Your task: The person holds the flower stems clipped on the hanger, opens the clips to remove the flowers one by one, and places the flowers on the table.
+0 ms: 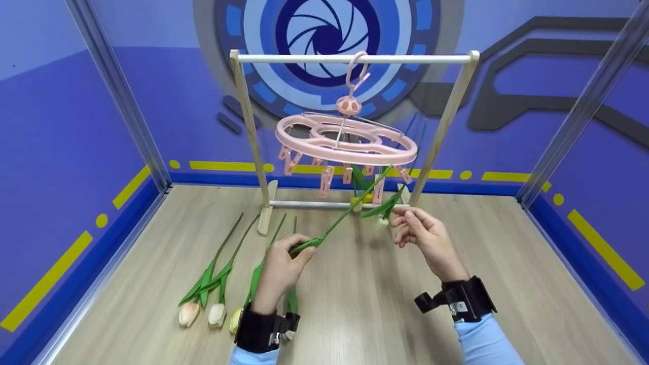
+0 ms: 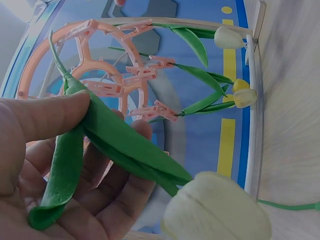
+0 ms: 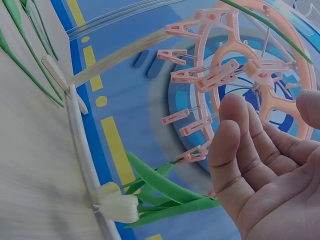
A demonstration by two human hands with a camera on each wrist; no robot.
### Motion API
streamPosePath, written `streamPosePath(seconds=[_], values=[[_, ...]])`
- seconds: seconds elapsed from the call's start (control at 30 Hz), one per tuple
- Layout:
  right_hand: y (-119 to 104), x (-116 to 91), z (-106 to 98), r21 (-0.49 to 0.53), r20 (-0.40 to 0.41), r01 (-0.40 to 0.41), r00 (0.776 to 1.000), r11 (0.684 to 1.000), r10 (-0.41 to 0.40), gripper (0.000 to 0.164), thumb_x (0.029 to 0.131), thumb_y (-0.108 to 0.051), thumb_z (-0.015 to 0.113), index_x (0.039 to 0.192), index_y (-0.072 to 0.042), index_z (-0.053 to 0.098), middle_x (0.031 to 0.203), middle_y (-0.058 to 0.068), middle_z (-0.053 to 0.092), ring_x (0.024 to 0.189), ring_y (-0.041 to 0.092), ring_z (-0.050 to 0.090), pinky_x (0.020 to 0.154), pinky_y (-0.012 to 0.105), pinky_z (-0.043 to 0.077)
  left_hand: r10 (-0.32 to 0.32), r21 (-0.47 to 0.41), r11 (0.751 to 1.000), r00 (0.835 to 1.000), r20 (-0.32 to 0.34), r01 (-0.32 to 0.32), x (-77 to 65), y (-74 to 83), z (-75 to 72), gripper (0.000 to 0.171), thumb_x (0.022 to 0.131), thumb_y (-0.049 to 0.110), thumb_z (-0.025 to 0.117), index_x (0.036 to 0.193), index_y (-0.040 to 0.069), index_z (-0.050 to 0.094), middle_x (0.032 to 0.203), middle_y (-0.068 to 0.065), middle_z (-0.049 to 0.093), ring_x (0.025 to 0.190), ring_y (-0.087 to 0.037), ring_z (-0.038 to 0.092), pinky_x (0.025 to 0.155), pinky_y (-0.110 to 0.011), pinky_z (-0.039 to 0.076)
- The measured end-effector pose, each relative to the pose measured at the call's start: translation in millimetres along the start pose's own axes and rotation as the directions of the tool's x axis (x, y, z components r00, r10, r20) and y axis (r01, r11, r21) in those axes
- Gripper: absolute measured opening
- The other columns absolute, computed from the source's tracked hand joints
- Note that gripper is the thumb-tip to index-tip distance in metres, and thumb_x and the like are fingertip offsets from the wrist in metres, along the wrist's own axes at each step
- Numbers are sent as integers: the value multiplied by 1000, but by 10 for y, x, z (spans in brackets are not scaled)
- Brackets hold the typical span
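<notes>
In my left hand (image 1: 281, 271) is an artificial white tulip (image 2: 215, 210), pinched between thumb and fingers at its green leaves. Its stem (image 1: 350, 208) slants up and right toward the pink clip hanger (image 1: 350, 154), and the bloom points down in the left wrist view. My right hand (image 1: 428, 241) holds nothing; its fingers bend loosely, to the right of a hung white tulip (image 1: 383, 221). Pink clips (image 2: 165, 111) along the hanger grip several white and yellow tulips (image 2: 241, 85), which dangle bloom down. Other clips (image 3: 175, 117) have nothing in them.
The hanger hooks over the white bar (image 1: 294, 59) of a wooden-legged rack (image 1: 441, 137). Several loose tulips, among them a pinkish one (image 1: 189, 314) and a white one (image 1: 217, 315), lie on the wood-grain table (image 1: 355, 314) to the left. Blue printed walls (image 1: 557, 126) enclose the table.
</notes>
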State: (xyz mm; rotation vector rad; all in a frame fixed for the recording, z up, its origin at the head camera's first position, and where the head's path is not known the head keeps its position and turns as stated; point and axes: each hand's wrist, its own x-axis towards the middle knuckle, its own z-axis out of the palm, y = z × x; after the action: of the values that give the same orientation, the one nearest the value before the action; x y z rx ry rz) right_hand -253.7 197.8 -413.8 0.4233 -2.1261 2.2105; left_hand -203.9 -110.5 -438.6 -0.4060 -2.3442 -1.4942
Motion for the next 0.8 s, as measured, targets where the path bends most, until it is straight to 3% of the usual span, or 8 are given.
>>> streamPosePath(seconds=[0.2, 0.43, 0.8], values=[[98, -55, 18, 24, 2, -2, 1000, 1000, 2, 37, 112, -14, 43, 132, 15, 55, 103, 19, 68, 71, 17, 67, 64, 27, 55, -19, 12, 1000, 1000, 23, 19, 8, -47, -31, 6, 95, 10, 74, 98, 6, 76, 88, -8, 72, 75, -15, 59, 69, -29, 49], [197, -107, 31, 18, -5, -46, 999, 999, 46, 34, 112, -20, 47, 129, 6, 61, 100, 11, 68, 74, 17, 67, 66, 28, 55, -70, 18, 997, 997, 44, 69, 18, -103, -35, 4, 94, 8, 74, 97, 6, 77, 87, -8, 71, 74, -16, 58, 69, -33, 49], [275, -159, 63, 3, -10, -73, 997, 997, 73, 37, 112, -20, 47, 131, 10, 58, 102, 13, 66, 75, 18, 67, 67, 28, 55, -123, 51, 992, 990, 70, 120, 13, -217, -61, 6, 92, 10, 78, 96, 5, 78, 86, -8, 70, 78, -19, 61, 73, -39, 51]])
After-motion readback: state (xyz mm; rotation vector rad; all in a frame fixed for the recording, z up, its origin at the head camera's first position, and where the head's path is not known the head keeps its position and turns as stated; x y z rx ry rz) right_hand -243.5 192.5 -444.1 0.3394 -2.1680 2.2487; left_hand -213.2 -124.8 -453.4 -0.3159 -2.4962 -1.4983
